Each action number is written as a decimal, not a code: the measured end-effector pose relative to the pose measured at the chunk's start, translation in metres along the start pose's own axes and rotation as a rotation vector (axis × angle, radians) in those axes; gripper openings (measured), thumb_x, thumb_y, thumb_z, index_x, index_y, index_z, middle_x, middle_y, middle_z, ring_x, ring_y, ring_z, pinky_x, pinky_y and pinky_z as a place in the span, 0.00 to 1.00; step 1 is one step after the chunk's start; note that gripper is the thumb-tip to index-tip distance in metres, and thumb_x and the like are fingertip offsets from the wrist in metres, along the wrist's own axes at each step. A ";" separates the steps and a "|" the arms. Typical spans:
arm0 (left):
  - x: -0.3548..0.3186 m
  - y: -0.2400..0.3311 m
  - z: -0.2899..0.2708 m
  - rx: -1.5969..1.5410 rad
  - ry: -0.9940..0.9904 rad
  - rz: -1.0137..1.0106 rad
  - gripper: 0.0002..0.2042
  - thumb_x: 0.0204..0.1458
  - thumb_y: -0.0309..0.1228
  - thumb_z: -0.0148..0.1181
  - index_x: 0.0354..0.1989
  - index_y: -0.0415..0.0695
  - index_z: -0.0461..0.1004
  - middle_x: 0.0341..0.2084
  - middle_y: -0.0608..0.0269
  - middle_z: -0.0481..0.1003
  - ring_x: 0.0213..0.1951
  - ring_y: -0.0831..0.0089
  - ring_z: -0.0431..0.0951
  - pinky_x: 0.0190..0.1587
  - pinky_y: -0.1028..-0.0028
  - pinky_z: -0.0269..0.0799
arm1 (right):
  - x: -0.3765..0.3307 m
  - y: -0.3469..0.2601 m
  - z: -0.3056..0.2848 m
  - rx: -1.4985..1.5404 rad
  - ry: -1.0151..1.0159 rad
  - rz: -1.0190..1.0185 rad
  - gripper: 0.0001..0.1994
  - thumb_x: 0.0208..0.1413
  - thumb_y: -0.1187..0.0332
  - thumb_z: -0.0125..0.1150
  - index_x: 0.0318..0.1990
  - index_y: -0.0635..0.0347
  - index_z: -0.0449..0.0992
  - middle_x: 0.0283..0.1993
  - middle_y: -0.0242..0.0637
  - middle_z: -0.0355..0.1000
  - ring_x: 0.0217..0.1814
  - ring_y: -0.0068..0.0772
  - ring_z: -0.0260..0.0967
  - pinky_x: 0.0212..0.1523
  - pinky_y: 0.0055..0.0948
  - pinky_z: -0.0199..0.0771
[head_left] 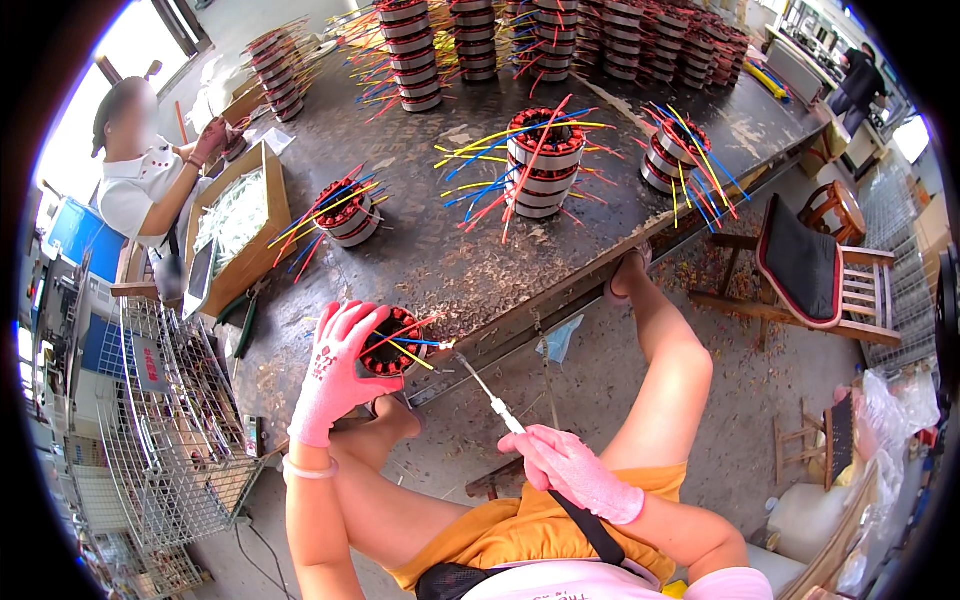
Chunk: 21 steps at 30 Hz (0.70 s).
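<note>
My left hand (340, 370), in a pink glove, is wrapped round the left side of a motor stator (390, 350) at the table's near edge. Red, yellow and blue wires stick out of this stator to the right. In my right hand (570, 467), also gloved in pink, is a slim tool with a thin metal rod and a white collar (507, 415). Its tip points up and left, close to the wire ends, where a small bright spot shows. The rest of its handle is hidden by my fingers.
Further stators (545, 165) with coloured wires stand singly and in stacks on the dark worktable (450, 240). Pliers (247, 322) lie by a cardboard box (278, 195) at left. Across the table sits a co-worker (140, 180). A chair (800, 260) stands right; wire racks (180, 420) stand left.
</note>
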<state>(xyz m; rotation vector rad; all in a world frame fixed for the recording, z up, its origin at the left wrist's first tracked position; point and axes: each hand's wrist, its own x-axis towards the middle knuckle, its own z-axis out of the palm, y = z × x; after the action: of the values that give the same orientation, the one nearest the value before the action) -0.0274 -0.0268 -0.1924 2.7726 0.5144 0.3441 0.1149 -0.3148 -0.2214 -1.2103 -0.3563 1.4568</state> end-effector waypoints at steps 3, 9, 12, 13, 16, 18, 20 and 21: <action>0.000 0.000 0.000 0.007 -0.002 -0.002 0.42 0.29 0.36 0.76 0.61 0.45 0.69 0.59 0.52 0.68 0.65 0.49 0.61 0.72 0.50 0.47 | -0.001 -0.002 0.001 -0.005 0.008 0.011 0.19 0.71 0.59 0.46 0.51 0.69 0.73 0.18 0.24 0.60 0.21 0.14 0.53 0.24 0.17 0.51; -0.001 -0.002 0.001 0.011 -0.002 0.002 0.43 0.29 0.36 0.76 0.61 0.45 0.69 0.59 0.52 0.68 0.65 0.48 0.61 0.72 0.49 0.47 | 0.001 0.002 0.000 -0.011 0.011 0.012 0.18 0.70 0.59 0.47 0.50 0.69 0.74 0.17 0.24 0.60 0.20 0.14 0.53 0.24 0.17 0.52; -0.001 -0.002 0.001 0.011 -0.001 0.000 0.43 0.29 0.37 0.77 0.62 0.45 0.69 0.59 0.52 0.68 0.65 0.48 0.61 0.72 0.49 0.47 | 0.002 0.003 -0.002 -0.030 0.015 0.021 0.18 0.70 0.59 0.47 0.50 0.69 0.74 0.18 0.24 0.60 0.20 0.14 0.54 0.24 0.17 0.52; -0.001 -0.001 0.001 0.010 -0.001 -0.001 0.43 0.29 0.36 0.77 0.62 0.45 0.69 0.59 0.52 0.68 0.65 0.48 0.61 0.72 0.49 0.47 | 0.002 0.003 -0.002 -0.037 0.016 0.025 0.18 0.70 0.60 0.47 0.50 0.69 0.74 0.18 0.25 0.60 0.20 0.14 0.54 0.24 0.17 0.52; -0.001 -0.001 0.001 0.009 0.001 -0.001 0.42 0.29 0.36 0.76 0.62 0.46 0.69 0.59 0.52 0.68 0.65 0.48 0.61 0.72 0.50 0.47 | 0.002 0.002 -0.002 -0.033 0.001 0.021 0.19 0.70 0.59 0.47 0.51 0.69 0.73 0.18 0.25 0.60 0.21 0.14 0.54 0.24 0.17 0.52; -0.001 -0.001 0.001 0.013 0.000 0.001 0.42 0.29 0.36 0.76 0.61 0.46 0.69 0.59 0.52 0.68 0.65 0.49 0.61 0.72 0.50 0.47 | 0.001 0.001 -0.001 0.006 0.005 0.008 0.19 0.70 0.59 0.47 0.51 0.69 0.73 0.19 0.25 0.60 0.21 0.14 0.54 0.24 0.17 0.52; 0.000 -0.001 0.000 0.022 -0.004 0.003 0.42 0.29 0.36 0.76 0.61 0.46 0.69 0.59 0.52 0.68 0.65 0.48 0.61 0.72 0.50 0.47 | 0.000 -0.001 0.001 0.024 0.008 0.005 0.19 0.70 0.58 0.47 0.51 0.69 0.73 0.19 0.25 0.60 0.21 0.14 0.54 0.24 0.17 0.52; 0.000 -0.001 0.000 0.019 -0.003 0.004 0.42 0.29 0.36 0.76 0.61 0.46 0.69 0.59 0.52 0.68 0.65 0.49 0.61 0.72 0.50 0.47 | -0.001 -0.003 0.001 0.022 0.009 0.009 0.19 0.70 0.58 0.47 0.50 0.69 0.73 0.19 0.25 0.60 0.21 0.14 0.54 0.24 0.17 0.52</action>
<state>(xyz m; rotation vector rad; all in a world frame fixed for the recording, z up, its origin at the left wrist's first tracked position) -0.0280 -0.0256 -0.1930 2.7926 0.5141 0.3372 0.1154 -0.3140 -0.2187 -1.2025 -0.3283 1.4590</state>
